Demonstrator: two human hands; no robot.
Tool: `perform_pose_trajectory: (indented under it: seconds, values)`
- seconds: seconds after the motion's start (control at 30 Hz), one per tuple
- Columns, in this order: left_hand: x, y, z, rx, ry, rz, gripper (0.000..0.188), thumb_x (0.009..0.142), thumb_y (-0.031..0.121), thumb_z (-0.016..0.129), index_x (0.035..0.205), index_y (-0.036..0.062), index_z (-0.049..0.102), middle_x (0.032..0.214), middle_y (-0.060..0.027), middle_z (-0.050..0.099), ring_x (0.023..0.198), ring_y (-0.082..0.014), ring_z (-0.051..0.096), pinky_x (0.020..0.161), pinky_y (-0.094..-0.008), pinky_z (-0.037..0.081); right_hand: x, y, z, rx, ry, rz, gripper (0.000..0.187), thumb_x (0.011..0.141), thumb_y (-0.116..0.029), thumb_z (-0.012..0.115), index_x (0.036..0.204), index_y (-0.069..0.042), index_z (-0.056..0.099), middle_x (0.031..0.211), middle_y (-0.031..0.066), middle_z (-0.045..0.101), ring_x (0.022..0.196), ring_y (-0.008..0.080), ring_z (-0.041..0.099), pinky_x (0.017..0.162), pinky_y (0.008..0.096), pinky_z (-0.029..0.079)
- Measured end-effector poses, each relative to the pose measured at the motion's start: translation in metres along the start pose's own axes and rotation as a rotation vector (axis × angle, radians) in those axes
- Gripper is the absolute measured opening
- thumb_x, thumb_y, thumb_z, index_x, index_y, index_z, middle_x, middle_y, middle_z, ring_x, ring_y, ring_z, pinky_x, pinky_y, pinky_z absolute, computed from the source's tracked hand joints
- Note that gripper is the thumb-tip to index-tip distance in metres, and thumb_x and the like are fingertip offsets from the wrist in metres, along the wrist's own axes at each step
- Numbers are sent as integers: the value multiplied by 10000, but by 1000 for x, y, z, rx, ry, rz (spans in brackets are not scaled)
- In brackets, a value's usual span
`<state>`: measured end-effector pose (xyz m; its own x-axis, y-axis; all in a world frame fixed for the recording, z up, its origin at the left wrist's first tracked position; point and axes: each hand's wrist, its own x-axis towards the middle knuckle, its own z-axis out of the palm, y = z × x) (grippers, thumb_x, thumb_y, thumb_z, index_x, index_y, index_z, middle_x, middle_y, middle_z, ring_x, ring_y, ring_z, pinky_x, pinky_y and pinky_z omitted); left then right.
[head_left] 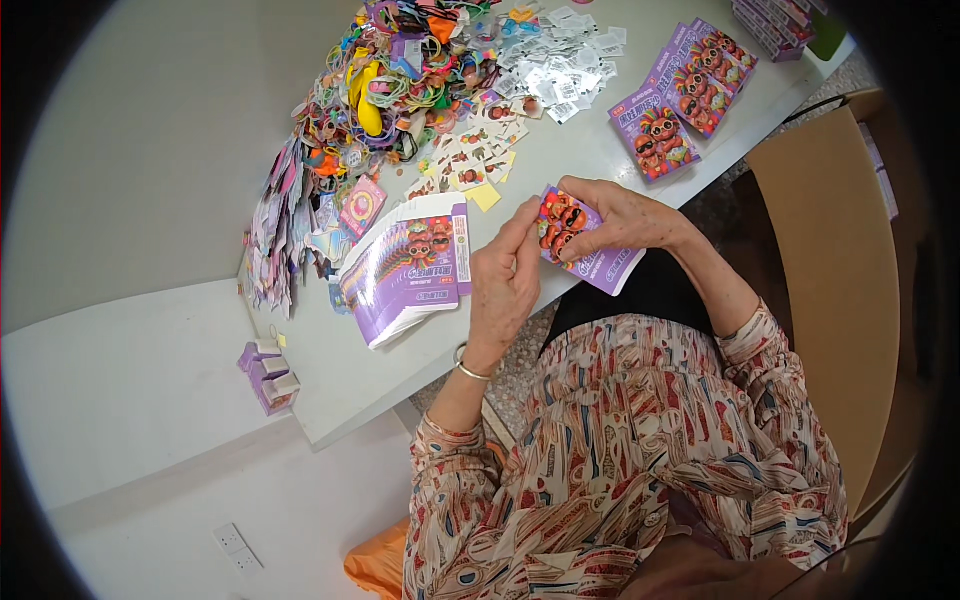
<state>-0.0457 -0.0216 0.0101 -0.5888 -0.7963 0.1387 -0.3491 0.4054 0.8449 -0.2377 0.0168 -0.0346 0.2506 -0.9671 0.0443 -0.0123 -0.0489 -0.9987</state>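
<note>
Between my two hands, at the table's front edge, is a small purple cardboard box (605, 268) printed with red cartoon figures. My right hand (630, 218) is closed round it, the thumb lying across its printed face. My left hand (505, 280) has its fingers pressed together at the box's left end; a bangle circles that wrist. Just left of this hand lies a fanned stack of flat purple cartons (405, 290). Filled-looking purple boxes (655, 140) lie overlapping on the table to the right of my hands.
A heap of colourful trinkets (400, 90) covers the back of the table, with white packets (560, 65) and printed cards (470, 165) beside it. A pink box (362, 207) sits near the carton stack. Small purple boxes (268, 378) stand far left. An open brown carton (820, 240) is at right.
</note>
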Motion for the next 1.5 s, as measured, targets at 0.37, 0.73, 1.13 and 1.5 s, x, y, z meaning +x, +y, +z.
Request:
perform_pose_trajectory:
  seconds: [0.37, 0.73, 1.13, 1.5]
  values:
    - [7, -20, -5, -716, 14, -433, 236, 917, -1, 544, 1137, -35, 621, 1030, -98, 682, 896, -129, 644, 800, -255, 520, -11, -15, -16, 107, 36, 69, 731, 759, -394, 774, 1275, -13, 423, 1122, 87, 573, 959, 141, 534, 848, 292, 430]
    - [25, -23, -1, -637, -72, -406, 199, 917, 143, 609, 1062, 13, 648, 1036, -62, 657, 903, -131, 610, 763, -279, 509, -14, -20, 8, -264, 423, -146, 749, 657, -224, 821, 1264, -29, 427, 1242, 115, 504, 1168, 239, 512, 1020, 362, 388]
    - [84, -49, -106, 467, -21, 39, 327, 810, 287, 697, 1006, 25, 691, 1019, -138, 686, 950, -269, 637, 771, -353, 499, -12, 2, 12, -698, 514, -52, 858, 694, -298, 753, 1366, 32, 335, 1218, 235, 501, 1113, 365, 514, 969, 409, 410]
    - [110, -164, -213, 965, -116, -42, 586, 659, 310, 783, 1142, 28, 608, 1050, -181, 639, 970, -340, 607, 861, -397, 485, -15, 4, 17, -606, 517, -128, 824, 722, -282, 752, 1377, 21, 352, 1208, 231, 515, 1115, 352, 528, 958, 407, 418]
